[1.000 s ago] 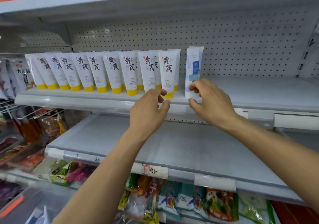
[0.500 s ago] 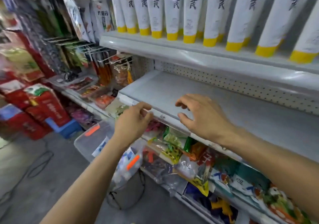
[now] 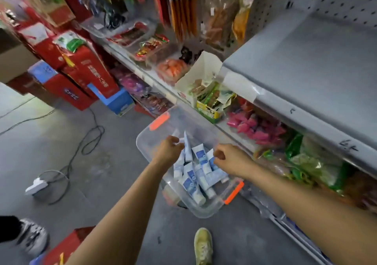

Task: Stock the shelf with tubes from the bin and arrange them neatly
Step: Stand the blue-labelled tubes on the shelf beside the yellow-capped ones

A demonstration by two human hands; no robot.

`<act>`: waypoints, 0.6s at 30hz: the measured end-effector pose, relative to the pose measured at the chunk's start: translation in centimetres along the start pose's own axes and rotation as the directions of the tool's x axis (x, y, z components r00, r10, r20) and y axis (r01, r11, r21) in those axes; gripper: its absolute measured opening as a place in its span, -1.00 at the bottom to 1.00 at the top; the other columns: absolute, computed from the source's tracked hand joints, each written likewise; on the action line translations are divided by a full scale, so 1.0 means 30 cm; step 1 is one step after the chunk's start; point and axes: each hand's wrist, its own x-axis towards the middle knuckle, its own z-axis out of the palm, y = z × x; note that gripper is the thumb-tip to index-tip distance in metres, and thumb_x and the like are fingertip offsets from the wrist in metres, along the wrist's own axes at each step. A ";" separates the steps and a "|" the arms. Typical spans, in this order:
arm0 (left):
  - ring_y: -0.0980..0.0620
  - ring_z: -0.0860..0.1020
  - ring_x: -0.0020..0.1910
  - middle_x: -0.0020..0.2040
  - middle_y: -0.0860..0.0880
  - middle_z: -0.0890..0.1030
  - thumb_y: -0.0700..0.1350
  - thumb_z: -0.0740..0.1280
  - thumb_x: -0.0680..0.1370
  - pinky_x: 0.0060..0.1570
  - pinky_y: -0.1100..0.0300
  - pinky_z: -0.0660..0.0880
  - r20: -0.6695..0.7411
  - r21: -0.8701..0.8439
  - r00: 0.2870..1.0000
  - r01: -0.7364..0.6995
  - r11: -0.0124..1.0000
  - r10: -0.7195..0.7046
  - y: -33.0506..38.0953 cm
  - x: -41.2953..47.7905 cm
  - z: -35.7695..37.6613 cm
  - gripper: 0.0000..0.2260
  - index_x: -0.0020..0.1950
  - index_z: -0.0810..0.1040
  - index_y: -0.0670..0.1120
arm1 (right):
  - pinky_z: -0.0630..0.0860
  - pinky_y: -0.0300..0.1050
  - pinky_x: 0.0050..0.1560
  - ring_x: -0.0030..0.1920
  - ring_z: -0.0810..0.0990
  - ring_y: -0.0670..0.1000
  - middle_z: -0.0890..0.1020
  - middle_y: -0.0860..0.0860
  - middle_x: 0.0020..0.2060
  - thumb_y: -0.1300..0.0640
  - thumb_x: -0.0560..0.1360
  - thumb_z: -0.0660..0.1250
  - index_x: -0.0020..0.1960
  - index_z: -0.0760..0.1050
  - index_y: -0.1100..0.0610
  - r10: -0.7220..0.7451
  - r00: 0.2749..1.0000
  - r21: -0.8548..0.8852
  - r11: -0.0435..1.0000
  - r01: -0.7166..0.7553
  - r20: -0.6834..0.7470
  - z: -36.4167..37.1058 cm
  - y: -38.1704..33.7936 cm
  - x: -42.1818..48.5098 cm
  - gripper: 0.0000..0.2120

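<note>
A clear plastic bin [image 3: 204,213] with orange latches sits on the floor below me. Several white-and-blue tubes [image 3: 193,183] lie heaped inside it. My left hand [image 3: 170,148] is inside the bin, fingers curled against one tube [image 3: 187,147] that stands upright beside them. Just right of it, my right hand [image 3: 226,156] hovers over the pile with curled fingers at the top of a slanted tube [image 3: 210,159]; whether it holds that tube is unclear. The yellow-capped tubes' shelf is out of view.
A bare grey shelf [image 3: 306,70] juts out at upper right, with snack packets [image 3: 255,128] on the shelf beneath it. Red cartons [image 3: 85,77] stand at left. Cables [image 3: 89,138] and a power strip [image 3: 36,185] lie on the floor. My shoe [image 3: 203,246] is below the bin.
My view swung down from the tube shelf to the floor bin. Both hands dropped from the shelf edge into the bin, leaving the white-and-blue tube on the shelf.
</note>
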 end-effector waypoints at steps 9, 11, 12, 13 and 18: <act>-0.25 0.37 0.35 0.41 -0.30 0.32 -0.07 0.28 0.56 0.32 0.00 0.34 0.009 0.276 0.988 0.144 0.950 -0.152 -0.272 0.448 0.217 -0.47 0.45 0.24 -0.26 | 0.37 -0.11 -0.07 0.15 0.53 0.20 0.53 0.16 0.17 0.03 0.50 0.27 0.12 0.40 0.15 0.234 0.967 -0.172 0.962 -0.214 0.106 0.388 0.177 0.443 -0.73; -0.27 0.28 0.42 0.48 -0.31 0.19 -0.07 0.26 0.57 0.39 -0.01 0.26 0.009 0.365 0.988 0.142 0.920 -0.156 -0.300 0.509 0.261 -0.37 0.51 0.08 -0.29 | 0.42 -0.07 0.03 0.23 0.49 0.20 0.50 0.18 0.22 0.05 0.52 0.26 0.22 0.35 0.18 0.252 0.963 -0.245 0.944 -0.223 0.094 0.458 0.195 0.510 -0.66; -0.27 0.24 0.45 0.49 -0.32 0.15 -0.07 0.26 0.57 0.40 -0.02 0.22 0.016 0.410 0.990 0.122 0.904 -0.141 -0.312 0.535 0.281 -0.35 0.52 0.03 -0.32 | 0.43 -0.04 0.10 0.27 0.46 0.20 0.49 0.18 0.25 0.05 0.52 0.27 0.26 0.32 0.19 0.261 0.962 -0.282 0.931 -0.230 0.076 0.489 0.201 0.539 -0.62; -0.25 0.20 0.47 0.50 -0.32 0.12 -0.07 0.26 0.56 0.41 -0.01 0.19 0.023 0.452 0.992 0.099 0.887 -0.122 -0.323 0.557 0.300 -0.32 0.52 0.00 -0.33 | 0.43 -0.03 0.15 0.29 0.45 0.19 0.49 0.19 0.26 0.05 0.53 0.27 0.30 0.30 0.20 0.273 0.960 -0.316 0.917 -0.243 0.057 0.520 0.205 0.564 -0.59; -0.20 0.27 0.44 0.48 -0.25 0.16 0.09 0.43 0.47 0.30 -0.02 0.32 -0.001 0.528 0.996 0.081 0.845 -0.094 -0.365 0.617 0.357 -0.16 0.51 0.03 -0.24 | 0.46 0.01 0.16 0.25 0.49 0.18 0.50 0.19 0.25 0.04 0.55 0.28 0.40 0.20 0.27 0.297 0.954 -0.436 0.854 -0.284 -0.041 0.643 0.218 0.645 -0.47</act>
